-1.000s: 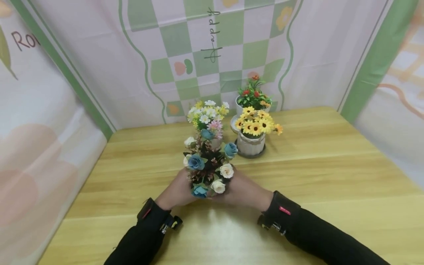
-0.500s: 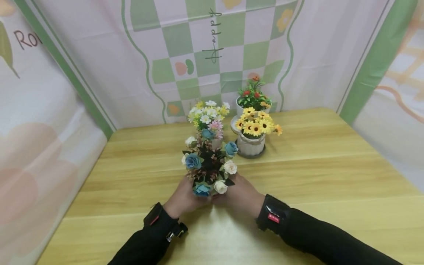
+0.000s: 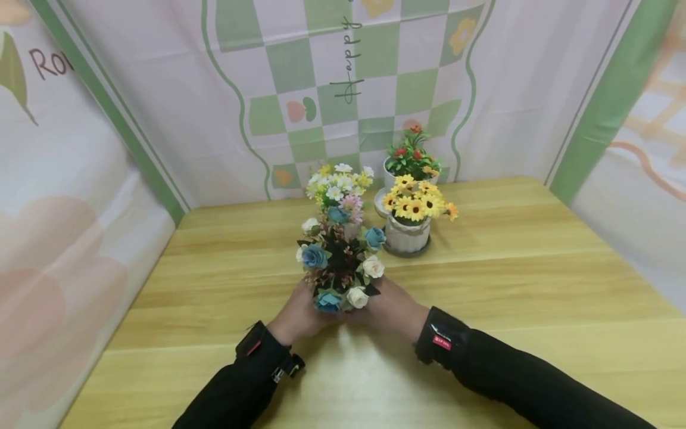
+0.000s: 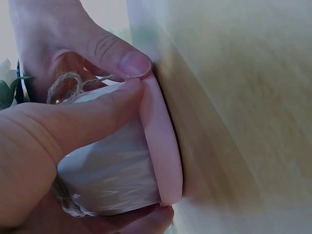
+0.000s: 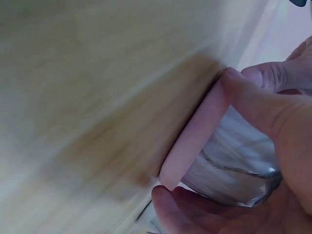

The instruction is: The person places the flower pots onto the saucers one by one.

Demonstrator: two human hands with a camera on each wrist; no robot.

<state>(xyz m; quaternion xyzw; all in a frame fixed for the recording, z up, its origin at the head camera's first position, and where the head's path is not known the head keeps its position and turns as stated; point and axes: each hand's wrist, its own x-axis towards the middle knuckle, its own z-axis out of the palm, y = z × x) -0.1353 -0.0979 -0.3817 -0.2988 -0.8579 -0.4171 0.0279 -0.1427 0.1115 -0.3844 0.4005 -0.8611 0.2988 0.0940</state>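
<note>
Both hands grip a potted plant of blue and white artificial roses (image 3: 339, 262), one from either side. Below the blooms, the glossy pale pot (image 4: 114, 168) has twine tied around it and sits in a pink saucer (image 4: 158, 139). My left hand (image 3: 301, 317) curls round the left side, its thumb low by the saucer's edge. From the right, my right hand (image 3: 395, 311) does the same, and the two thumbs meet at the near side. In the right wrist view the saucer (image 5: 197, 134) is right at the wooden tabletop (image 5: 87, 112). Blooms hide most fingers in the head view.
Right behind the roses stand white, yellow and pink flowers (image 3: 339, 186). To their right is a ribbed pot of yellow flowers (image 3: 408, 233) on a dark saucer. Farther back, a red-flowered plant (image 3: 411, 156) stands near the printed curtain (image 3: 370, 89).
The roses turned and shifted slightly in the hands, then settled. The right wrist moved a little left and the left wrist a little right. The other pots stayed put.
</note>
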